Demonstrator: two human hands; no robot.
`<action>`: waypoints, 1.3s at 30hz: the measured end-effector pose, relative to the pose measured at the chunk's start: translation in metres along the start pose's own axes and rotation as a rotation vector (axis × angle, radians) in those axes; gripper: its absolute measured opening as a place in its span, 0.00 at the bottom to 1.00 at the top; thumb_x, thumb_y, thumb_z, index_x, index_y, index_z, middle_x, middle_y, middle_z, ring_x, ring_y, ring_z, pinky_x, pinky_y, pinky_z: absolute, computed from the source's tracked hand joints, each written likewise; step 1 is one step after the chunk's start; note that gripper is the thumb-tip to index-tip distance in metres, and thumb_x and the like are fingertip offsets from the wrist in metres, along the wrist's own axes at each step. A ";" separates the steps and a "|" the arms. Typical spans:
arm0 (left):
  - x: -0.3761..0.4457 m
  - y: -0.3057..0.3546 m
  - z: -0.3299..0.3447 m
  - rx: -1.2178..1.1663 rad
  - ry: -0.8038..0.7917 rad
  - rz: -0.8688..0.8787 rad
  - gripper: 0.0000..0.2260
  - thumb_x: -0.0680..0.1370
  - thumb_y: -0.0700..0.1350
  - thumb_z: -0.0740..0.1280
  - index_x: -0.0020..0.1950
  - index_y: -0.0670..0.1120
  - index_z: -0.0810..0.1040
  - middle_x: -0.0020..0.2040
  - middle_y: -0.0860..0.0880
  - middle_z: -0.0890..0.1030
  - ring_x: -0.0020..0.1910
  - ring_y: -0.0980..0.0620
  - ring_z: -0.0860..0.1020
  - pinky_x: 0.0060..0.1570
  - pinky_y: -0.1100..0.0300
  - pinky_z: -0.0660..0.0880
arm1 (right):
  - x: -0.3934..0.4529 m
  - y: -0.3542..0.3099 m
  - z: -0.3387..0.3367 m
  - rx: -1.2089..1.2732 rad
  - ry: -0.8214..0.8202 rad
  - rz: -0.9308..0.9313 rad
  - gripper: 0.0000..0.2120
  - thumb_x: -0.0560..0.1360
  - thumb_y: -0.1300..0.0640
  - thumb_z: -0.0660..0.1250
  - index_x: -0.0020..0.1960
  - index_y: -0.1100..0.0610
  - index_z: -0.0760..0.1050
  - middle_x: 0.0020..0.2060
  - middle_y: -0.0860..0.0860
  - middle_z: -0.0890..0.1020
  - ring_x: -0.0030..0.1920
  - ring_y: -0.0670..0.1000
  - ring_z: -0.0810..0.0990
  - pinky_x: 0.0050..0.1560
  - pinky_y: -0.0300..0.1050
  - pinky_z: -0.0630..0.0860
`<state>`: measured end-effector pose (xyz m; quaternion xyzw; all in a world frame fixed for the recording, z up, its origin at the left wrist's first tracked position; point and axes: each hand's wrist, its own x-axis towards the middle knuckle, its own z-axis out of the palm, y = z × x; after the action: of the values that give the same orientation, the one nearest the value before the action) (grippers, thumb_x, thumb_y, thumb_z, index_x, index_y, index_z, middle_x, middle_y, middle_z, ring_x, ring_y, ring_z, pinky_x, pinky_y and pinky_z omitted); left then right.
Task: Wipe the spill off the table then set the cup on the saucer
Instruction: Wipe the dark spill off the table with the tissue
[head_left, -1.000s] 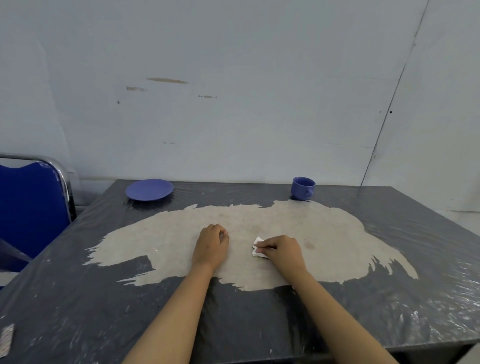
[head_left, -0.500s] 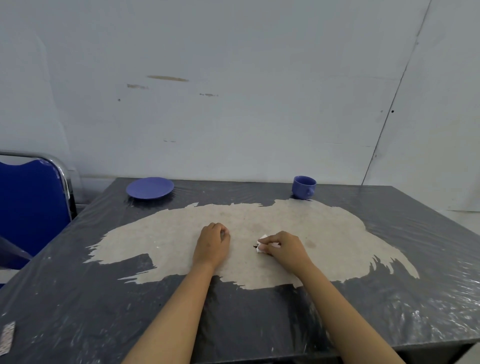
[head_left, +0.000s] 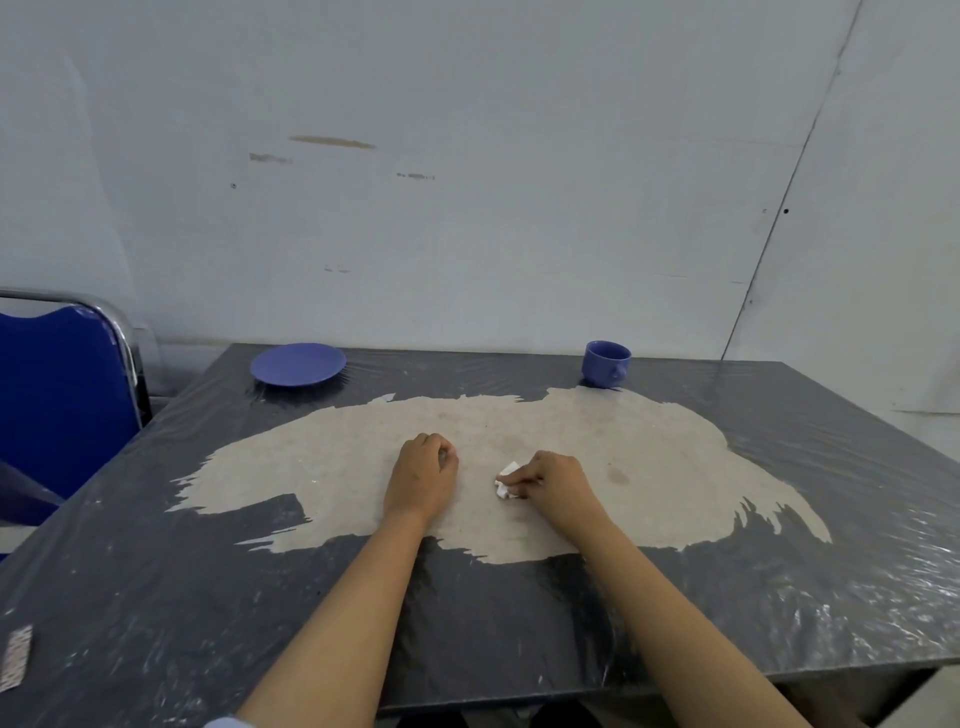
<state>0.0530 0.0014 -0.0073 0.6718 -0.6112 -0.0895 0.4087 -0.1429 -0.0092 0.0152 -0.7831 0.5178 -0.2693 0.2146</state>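
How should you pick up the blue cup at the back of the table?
Probably by the small handle, which points toward the near right of the cup. It stands upright, so the right hand, now pinching the tissue, could come from the front right.

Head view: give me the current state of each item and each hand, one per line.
cup: upright, on the table at the far right, off the saucer
saucer: far left, nothing on it
tissue: crumpled, pinched against the table
right hand: fingers closed on the tissue
left hand: loose fist resting on the table
table: wrapped in clear plastic
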 end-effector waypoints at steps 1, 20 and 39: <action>0.000 0.000 0.000 0.000 -0.001 -0.001 0.10 0.80 0.46 0.59 0.53 0.45 0.78 0.52 0.49 0.78 0.53 0.51 0.74 0.53 0.59 0.73 | -0.001 0.002 -0.002 0.031 0.004 0.004 0.09 0.72 0.64 0.72 0.50 0.55 0.86 0.39 0.51 0.79 0.41 0.48 0.75 0.40 0.25 0.68; -0.001 0.000 0.000 -0.005 -0.016 -0.021 0.10 0.80 0.46 0.59 0.52 0.45 0.78 0.50 0.50 0.78 0.52 0.52 0.74 0.51 0.61 0.73 | -0.016 0.013 -0.031 0.338 -0.143 0.142 0.07 0.72 0.60 0.74 0.48 0.51 0.87 0.43 0.41 0.86 0.43 0.38 0.82 0.42 0.24 0.73; 0.025 0.060 -0.006 -0.663 -0.639 -0.195 0.14 0.82 0.47 0.60 0.62 0.44 0.80 0.60 0.44 0.81 0.59 0.48 0.78 0.63 0.54 0.72 | 0.014 0.009 -0.044 0.800 -0.212 0.363 0.06 0.76 0.64 0.68 0.53 0.61 0.79 0.46 0.55 0.82 0.43 0.50 0.81 0.39 0.38 0.79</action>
<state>0.0178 -0.0129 0.0456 0.4982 -0.5789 -0.5201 0.3822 -0.1730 -0.0285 0.0462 -0.5584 0.4771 -0.3245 0.5961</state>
